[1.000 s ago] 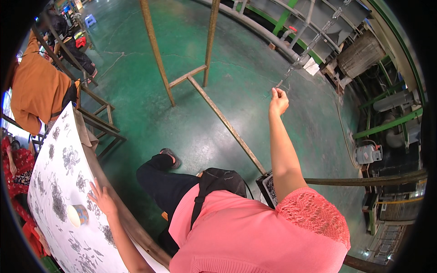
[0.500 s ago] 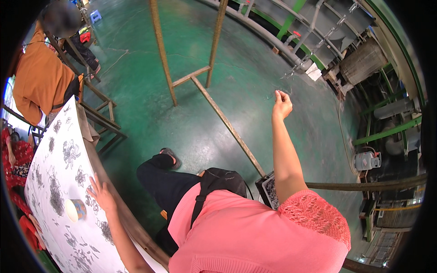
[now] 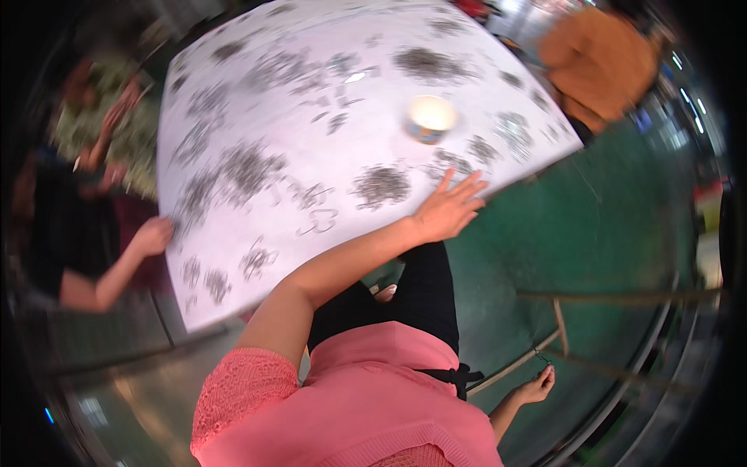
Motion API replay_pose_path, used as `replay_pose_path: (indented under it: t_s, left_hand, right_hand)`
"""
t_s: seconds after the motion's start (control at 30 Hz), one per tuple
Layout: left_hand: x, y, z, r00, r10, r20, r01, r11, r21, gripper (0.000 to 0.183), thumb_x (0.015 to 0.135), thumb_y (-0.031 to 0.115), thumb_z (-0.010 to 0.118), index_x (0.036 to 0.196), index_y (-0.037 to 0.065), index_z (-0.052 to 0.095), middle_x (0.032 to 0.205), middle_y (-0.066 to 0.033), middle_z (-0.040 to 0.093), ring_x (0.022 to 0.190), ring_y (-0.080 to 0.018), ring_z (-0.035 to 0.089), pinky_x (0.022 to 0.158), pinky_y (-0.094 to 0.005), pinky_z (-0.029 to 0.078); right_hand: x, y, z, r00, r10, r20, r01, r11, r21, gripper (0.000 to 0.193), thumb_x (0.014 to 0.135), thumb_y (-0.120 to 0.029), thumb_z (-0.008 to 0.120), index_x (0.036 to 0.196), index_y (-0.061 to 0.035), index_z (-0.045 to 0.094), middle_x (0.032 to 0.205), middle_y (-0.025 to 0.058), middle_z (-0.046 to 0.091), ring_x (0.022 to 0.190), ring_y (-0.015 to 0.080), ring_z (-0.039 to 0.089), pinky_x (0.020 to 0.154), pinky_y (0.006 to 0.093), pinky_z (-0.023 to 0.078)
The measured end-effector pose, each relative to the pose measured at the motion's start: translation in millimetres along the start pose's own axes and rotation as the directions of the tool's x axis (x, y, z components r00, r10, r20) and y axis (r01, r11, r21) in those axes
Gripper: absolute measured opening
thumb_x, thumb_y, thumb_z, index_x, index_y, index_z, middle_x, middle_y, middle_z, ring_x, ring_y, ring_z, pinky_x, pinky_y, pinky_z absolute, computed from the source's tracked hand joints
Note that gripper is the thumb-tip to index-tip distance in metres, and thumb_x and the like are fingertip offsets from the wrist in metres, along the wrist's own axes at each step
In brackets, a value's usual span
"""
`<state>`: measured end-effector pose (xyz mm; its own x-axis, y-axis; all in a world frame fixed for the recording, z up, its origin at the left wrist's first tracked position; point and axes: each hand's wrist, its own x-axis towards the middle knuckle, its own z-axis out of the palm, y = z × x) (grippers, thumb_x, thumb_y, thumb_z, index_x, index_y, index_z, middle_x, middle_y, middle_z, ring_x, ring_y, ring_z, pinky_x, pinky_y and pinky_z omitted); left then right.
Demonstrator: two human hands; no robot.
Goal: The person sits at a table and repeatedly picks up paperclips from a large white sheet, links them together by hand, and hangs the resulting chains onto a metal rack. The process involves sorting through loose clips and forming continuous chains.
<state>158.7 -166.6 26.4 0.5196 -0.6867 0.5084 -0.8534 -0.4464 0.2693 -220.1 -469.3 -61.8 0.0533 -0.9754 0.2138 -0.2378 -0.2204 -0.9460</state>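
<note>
Pal: What's lg. round u?
Me: Green floor (image 3: 599, 233) on my R, then the white-topped table (image 3: 373, 144) in front of me. Co-worker in an orange top (image 3: 603, 62) is by its R side; another in a dark top (image 3: 74, 222) is on the L, w/ a hand (image 3: 153, 236) at the table edge. Brownish frame (image 3: 559, 319) stands lower R.
Pal: And yr own hands?
Me: My L hand (image 3: 451, 208) is wide open, fingers spread, on the table nr the edge closest to me, gripping nothing I can see. My R hand (image 3: 537, 387) is off the table, low on my R, mostly closed, fingertips pinched tog.
Pal: What's on top?
Me: Piles of thin dark bits (image 3: 381, 185), lg. & sml., all over, blurry. One's right by my L fingers. Cup (image 3: 430, 118), pale inside, stands upright just past that.
Pal: Smallest?
Me: Thin dark piece (image 3: 542, 357) at my R fingertips, sticking out; exact shape's too sml. to tell.
</note>
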Motion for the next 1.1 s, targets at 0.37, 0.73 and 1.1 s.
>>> replay_pose_path:
  t_s: [0.37, 0.73, 1.1]
  left_hand:
    - [-100.9, -165.4, -88.3, 0.556, -0.803, -0.215, 0.811, 0.581, -0.071, 0.026, 0.081, 0.017, 0.064, 0.105, 0.008, 0.062, 0.121, -0.0108, 0.055, 0.112, -0.0290, 0.050, 0.093, -0.0503, 0.038]
    - [-71.5, -285.1, -100.5, 0.409, -0.811, -0.418, 0.913, 0.363, 0.187, 0.053, 0.092, 0.045, 0.046, 0.136, 0.016, 0.042, 0.148, -0.0128, 0.026, 0.140, -0.0348, 0.010, 0.110, -0.0587, 0.012]
    - [-24.4, -385.7, -73.2, 0.613, -0.732, -0.297, 0.790, 0.551, 0.270, 0.065, 0.089, 0.055, 0.045, 0.141, 0.017, 0.036, 0.149, -0.0155, 0.024, 0.141, -0.0362, 0.007, 0.110, -0.0591, 0.006]
  right_hand:
    - [-18.9, -126.3, 191.7, 0.747, -0.318, 0.583, 0.158, 0.938, 0.309, 0.007, 0.089, -0.006, 0.061, 0.088, 0.0004, 0.062, 0.094, 0.0049, 0.061, 0.086, 0.0127, 0.058, 0.079, 0.0249, 0.049]
    - [-95.2, -173.7, 219.1, 0.484, -0.405, 0.776, 0.295, 0.910, 0.291, 0.007, 0.076, 0.003, 0.067, 0.079, 0.0012, 0.061, 0.080, 0.0087, 0.059, 0.077, 0.0193, 0.057, 0.072, 0.0291, 0.046]
    - [-120.6, -184.6, 235.8, 0.483, -0.234, 0.844, 0.239, 0.962, 0.129, 0.010, 0.074, 0.006, 0.067, 0.079, 0.0005, 0.061, 0.080, 0.0090, 0.059, 0.074, 0.0189, 0.056, 0.068, 0.0280, 0.046]
